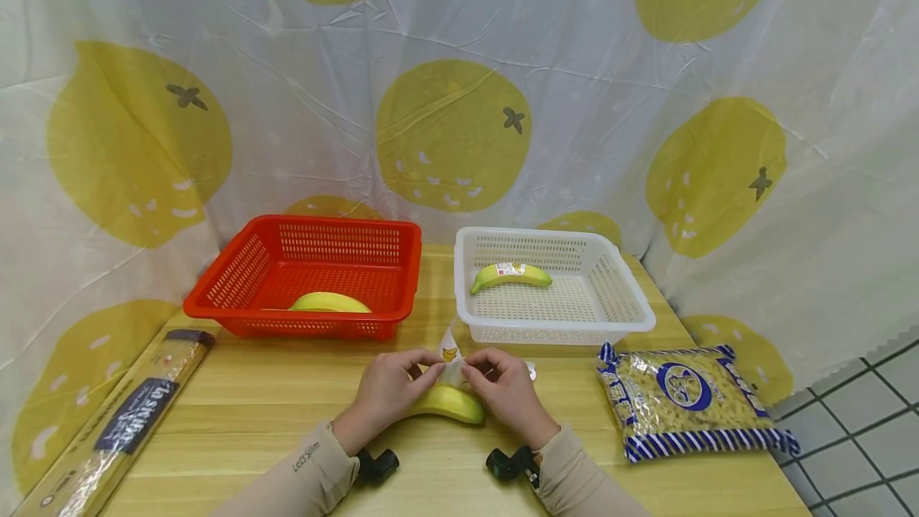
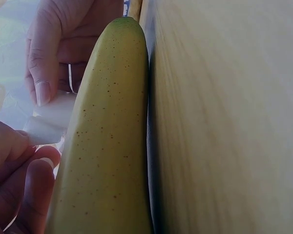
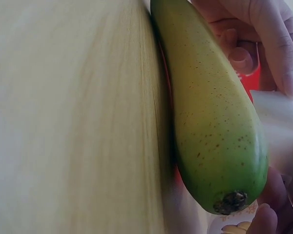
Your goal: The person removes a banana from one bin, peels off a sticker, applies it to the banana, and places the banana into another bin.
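Observation:
A yellow-green banana (image 1: pixel 448 404) lies on the wooden table in front of me. Just behind it, a white sticker label (image 1: pixel 450 355) printed with small bananas stands raised between my hands. My left hand (image 1: pixel 391 389) pinches the label's left edge between thumb and finger. At its right edge, the thumb and finger of my right hand (image 1: pixel 508 391) pinch it too. From the left wrist, the speckled banana (image 2: pixel 105 126) partly covers the white label (image 2: pixel 51 117). The right wrist view shows the green banana end (image 3: pixel 224 161) beside the label (image 3: pixel 278 122).
A red basket (image 1: pixel 316 315) at back left holds yellow bananas. In the white basket (image 1: pixel 553 332) at back right lies a banana (image 1: pixel 527 278) bearing a label. A pasta bag (image 1: pixel 689 397) lies right, a long noodle pack (image 1: pixel 136 413) left. A lemon-print curtain (image 1: pixel 574 134) hangs behind.

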A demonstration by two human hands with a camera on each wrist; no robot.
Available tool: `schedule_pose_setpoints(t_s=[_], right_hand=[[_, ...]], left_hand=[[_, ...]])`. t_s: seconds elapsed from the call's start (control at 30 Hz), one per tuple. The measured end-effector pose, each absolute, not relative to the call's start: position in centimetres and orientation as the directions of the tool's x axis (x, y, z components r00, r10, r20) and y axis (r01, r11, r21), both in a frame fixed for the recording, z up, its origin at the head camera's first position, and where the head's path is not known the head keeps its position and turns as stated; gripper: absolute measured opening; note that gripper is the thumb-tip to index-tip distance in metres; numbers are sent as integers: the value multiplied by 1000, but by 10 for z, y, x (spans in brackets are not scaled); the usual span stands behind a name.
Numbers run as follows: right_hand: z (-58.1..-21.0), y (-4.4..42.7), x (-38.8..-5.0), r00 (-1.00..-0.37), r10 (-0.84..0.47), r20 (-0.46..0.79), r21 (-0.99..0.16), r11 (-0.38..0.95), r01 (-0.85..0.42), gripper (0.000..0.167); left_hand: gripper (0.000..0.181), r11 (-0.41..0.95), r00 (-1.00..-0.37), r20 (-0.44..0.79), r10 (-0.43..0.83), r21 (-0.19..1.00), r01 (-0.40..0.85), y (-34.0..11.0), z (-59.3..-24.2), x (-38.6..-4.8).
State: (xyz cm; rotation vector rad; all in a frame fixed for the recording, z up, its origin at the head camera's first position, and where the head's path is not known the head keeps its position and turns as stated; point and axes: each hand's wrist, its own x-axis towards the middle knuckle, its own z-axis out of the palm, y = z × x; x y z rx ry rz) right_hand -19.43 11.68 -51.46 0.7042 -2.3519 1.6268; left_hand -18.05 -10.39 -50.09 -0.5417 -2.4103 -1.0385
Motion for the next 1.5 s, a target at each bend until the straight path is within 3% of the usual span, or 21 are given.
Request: schedule_pose_setpoints(t_s=[1.5], right_hand=[[-512, 117, -194, -857, -238, 458, -810, 285, -512, 5]], left_hand=[[7, 645, -827, 537, 168, 575, 504, -106, -501, -181]])
